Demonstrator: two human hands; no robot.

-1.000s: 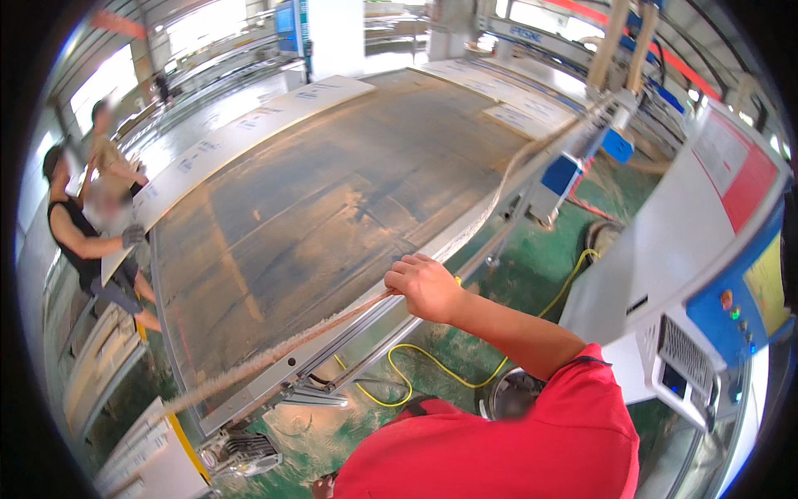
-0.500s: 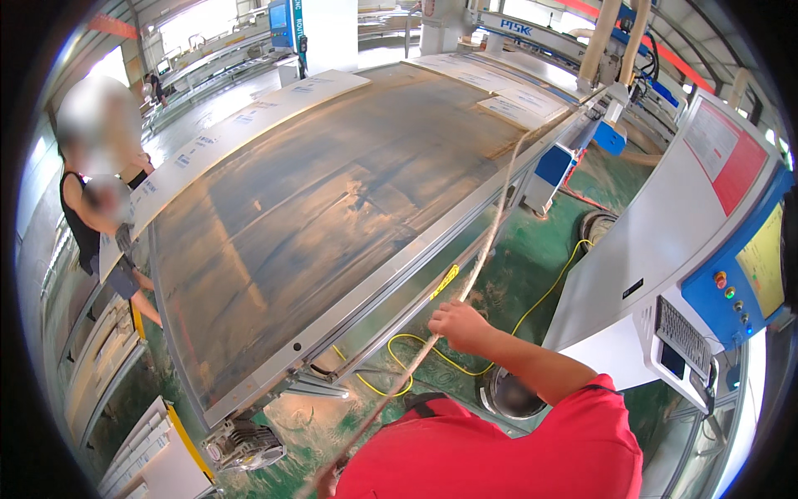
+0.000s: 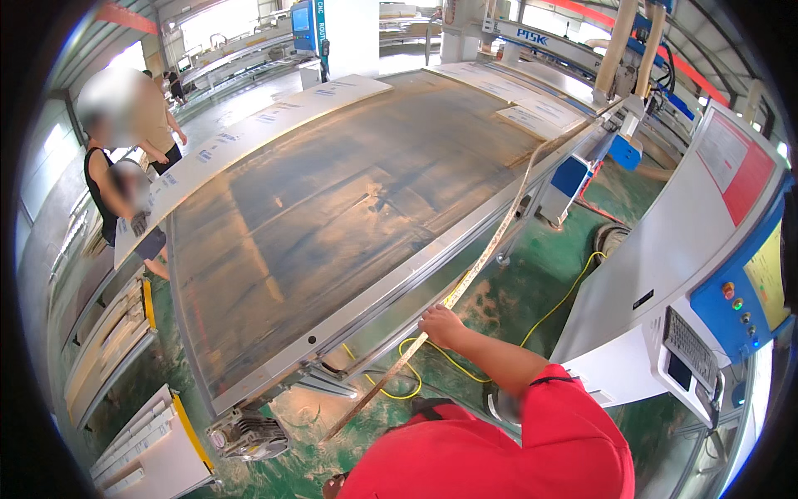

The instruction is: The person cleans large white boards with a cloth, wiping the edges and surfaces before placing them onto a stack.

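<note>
Right hand (image 3: 440, 324) pinches a long thin offcut strip (image 3: 490, 241) beside the router desk's (image 3: 332, 216) near edge (left hand unseen); the strip could snap from sagging.

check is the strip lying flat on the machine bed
No: the strip hangs off the edge of the bed, with the right hand gripping it over the green floor.

Pale strip (image 3: 486, 258), maybe speckled; green floor (image 3: 532, 283), yellow cable (image 3: 555, 303).
</note>
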